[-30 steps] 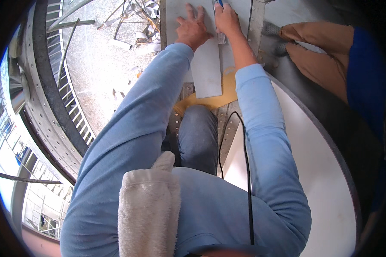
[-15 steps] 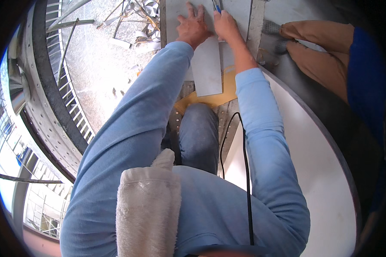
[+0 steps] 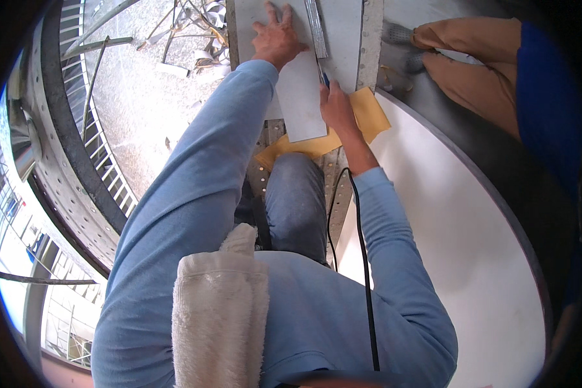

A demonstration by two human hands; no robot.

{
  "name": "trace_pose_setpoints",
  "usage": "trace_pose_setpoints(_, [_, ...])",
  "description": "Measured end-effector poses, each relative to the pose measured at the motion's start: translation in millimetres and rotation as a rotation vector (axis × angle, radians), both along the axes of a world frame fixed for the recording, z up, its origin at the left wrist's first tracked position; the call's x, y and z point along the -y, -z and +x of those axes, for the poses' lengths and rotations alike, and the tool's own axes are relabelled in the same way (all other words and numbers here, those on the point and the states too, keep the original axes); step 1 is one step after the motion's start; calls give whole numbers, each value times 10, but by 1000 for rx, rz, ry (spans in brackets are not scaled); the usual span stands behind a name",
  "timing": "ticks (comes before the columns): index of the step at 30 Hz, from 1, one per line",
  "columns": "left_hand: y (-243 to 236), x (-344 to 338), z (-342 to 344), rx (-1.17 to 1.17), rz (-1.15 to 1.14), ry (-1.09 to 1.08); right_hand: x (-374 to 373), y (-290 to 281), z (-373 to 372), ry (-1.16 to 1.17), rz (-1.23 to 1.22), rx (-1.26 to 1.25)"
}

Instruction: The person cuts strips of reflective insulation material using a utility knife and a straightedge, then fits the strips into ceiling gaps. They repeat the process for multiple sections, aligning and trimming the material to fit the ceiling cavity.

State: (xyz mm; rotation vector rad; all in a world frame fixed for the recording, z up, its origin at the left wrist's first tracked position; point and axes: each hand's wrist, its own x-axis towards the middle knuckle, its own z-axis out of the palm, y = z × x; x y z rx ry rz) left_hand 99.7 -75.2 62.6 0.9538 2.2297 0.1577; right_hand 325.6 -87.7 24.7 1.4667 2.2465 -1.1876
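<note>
My left hand presses flat with fingers spread on the upper end of a pale grey strip of sheet. My right hand is closed around a blue-handled tool, seemingly a utility knife, its thin tip at the strip's right edge. Beyond it a metal ruler or straight bar lies on a larger grey sheet. Beneath the strip's near end sits a yellow sheet.
Perforated metal planking supports the sheets. A big curved white panel stands at my right. Beyond it another person's legs show. Strip offcuts litter the far left floor beside a railing. A black cable hangs near my right arm.
My right hand has come toward me along the strip's right edge with the blue-handled knife, uncovering the metal bar and more of the yellow sheet. My left hand stays pressed on the strip.
</note>
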Motion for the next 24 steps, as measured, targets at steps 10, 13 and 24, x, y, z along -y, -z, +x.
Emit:
trace_pose_setpoints(10, [139, 63, 12, -38, 51, 17, -588, -5, -529, 26, 178, -216])
trace_pose_setpoints(13, [121, 51, -4, -14, 68, -10, -1063, 225, -1103, 123, 29, -205])
trace_pose_setpoints(24, [197, 56, -16, -56, 46, 47, -1451, 593, -1719, 30, 60, -118])
